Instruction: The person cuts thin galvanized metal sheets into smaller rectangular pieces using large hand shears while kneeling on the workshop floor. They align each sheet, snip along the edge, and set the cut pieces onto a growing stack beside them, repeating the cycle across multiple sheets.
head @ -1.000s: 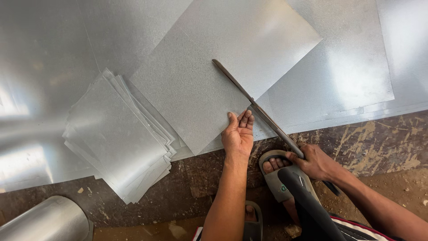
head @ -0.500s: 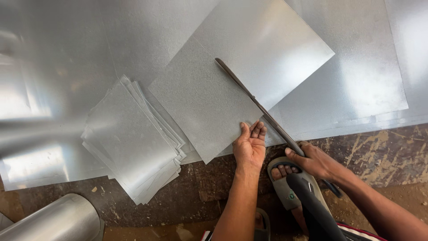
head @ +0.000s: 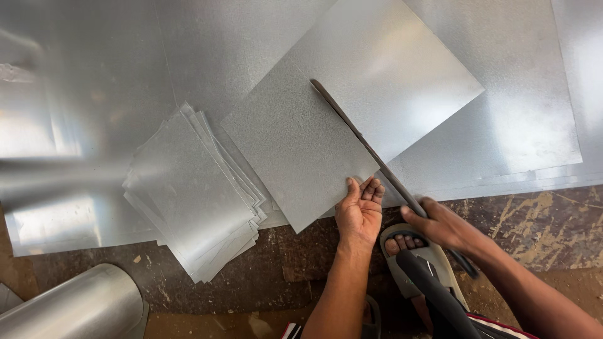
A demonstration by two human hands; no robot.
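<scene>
The long shears serve as the landmark: their dark blades run on a diagonal from a tip up and to the left, over the metal sheet, down and to the right to the handles. The right hand has its grip closed around those handles at the lower end, just off the sheet's near edge and above the sandalled foot. The left hand lies just to the left of the blades, fingers together and pressed flat on the sheet's near edge, holding nothing, only touching it. So the sheet lies up and away from both hands, and the left hand is nearer to it. Well to the left of the shears lies a stack of cut pieces on the floor.
</scene>
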